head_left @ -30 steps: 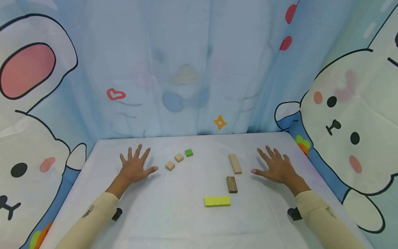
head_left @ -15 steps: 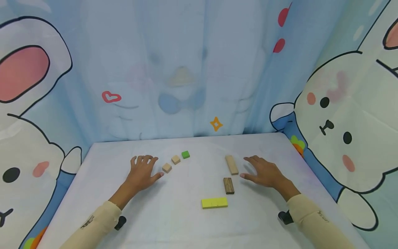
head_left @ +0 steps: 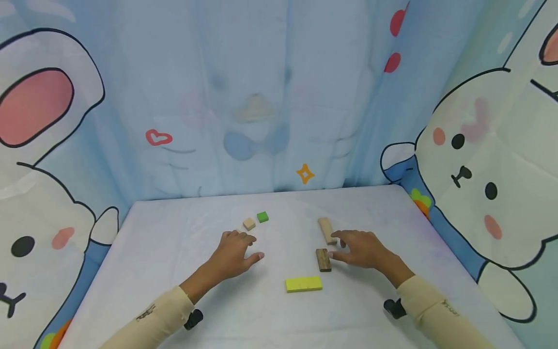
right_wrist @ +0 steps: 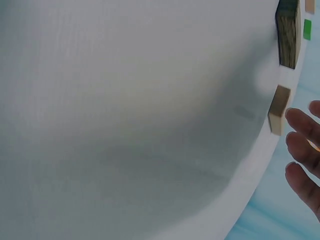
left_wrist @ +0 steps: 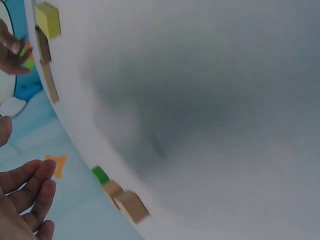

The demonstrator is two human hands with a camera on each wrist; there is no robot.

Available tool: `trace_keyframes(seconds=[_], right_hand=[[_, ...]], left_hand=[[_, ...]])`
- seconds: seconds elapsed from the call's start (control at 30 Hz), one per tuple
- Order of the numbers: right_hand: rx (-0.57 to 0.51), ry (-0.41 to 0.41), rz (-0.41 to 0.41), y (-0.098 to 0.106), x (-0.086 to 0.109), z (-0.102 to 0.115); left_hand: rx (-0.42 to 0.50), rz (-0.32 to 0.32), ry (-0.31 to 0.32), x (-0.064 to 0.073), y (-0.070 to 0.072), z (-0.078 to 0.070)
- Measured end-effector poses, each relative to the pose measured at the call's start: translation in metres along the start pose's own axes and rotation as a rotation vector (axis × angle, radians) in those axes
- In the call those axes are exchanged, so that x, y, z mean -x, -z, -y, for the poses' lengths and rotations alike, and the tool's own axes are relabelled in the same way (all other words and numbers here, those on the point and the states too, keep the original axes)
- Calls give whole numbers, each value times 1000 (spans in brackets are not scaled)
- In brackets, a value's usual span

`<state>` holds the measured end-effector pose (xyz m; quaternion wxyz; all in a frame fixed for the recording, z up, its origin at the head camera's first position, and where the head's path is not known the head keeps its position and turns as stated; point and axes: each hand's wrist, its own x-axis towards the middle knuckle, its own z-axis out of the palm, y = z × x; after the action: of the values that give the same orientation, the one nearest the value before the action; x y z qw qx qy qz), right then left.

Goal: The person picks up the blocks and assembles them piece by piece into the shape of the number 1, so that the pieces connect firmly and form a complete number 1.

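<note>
My left hand [head_left: 232, 256] hovers over the white table with loosely bent fingers and thumb apart, holding nothing. It mostly hides one small wooden cube in the head view; the left wrist view shows that cube [left_wrist: 131, 206] beside another wooden cube [head_left: 249, 223] and a green cube [head_left: 262, 217]. On the other side, my right hand [head_left: 359, 248] reaches in with fingers bent and thumb apart. Its index fingertip is at the near end of a light wooden block [head_left: 326, 230]. The thumb tip overlaps the edge of a dark brown wooden block [head_left: 323, 260].
A yellow block [head_left: 303, 284] lies flat toward the front middle of the white-covered table [head_left: 261, 320]. Behind the table's far edge hangs a light blue curtain [head_left: 187, 87] with rabbit prints. Black straps show at both wrists.
Both hands have moved inward from the sides, their spread fingers now bent. The left hand has come in front of the nearer wooden cube, the right up to the light and dark blocks.
</note>
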<state>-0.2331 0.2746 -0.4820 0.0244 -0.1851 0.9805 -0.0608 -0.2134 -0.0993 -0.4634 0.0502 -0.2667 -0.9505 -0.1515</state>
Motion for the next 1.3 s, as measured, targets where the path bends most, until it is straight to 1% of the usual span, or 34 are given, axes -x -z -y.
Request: trace_keyframes(seconds=[0.07, 0.23, 0.37, 0.47, 0.67, 0.73, 0.8, 0.97, 1.03, 1.13, 1.3], right_hand=[[-5, 22, 3, -1, 0, 3], [-29, 57, 28, -1, 0, 11], [-59, 74, 60, 0, 1, 16], [-72, 84, 79, 0, 2, 18], [-85, 75, 113, -2, 1, 19], [-90, 75, 125, -3, 1, 19], [-94, 83, 135, -4, 0, 19], [-99, 90, 156, -7, -2, 21], [-99, 85, 163, -7, -2, 23], [-92, 69, 167, -8, -2, 24], [-90, 54, 171, -8, -1, 25]], left_hand=[[34, 32, -16, -2, -3, -9], [34, 88, -38, -3, -11, -25], [36, 119, -45, -2, -17, -32], [60, 147, -53, -2, -21, -36], [98, 214, -76, -5, -27, -45], [90, 236, -82, -5, -28, -48], [63, 253, -94, -5, -31, -51], [-33, 264, -173, -5, -41, -59], [-56, 267, -196, -5, -45, -62], [-75, 283, -206, -6, -48, -65], [-65, 299, -211, -7, -52, -67]])
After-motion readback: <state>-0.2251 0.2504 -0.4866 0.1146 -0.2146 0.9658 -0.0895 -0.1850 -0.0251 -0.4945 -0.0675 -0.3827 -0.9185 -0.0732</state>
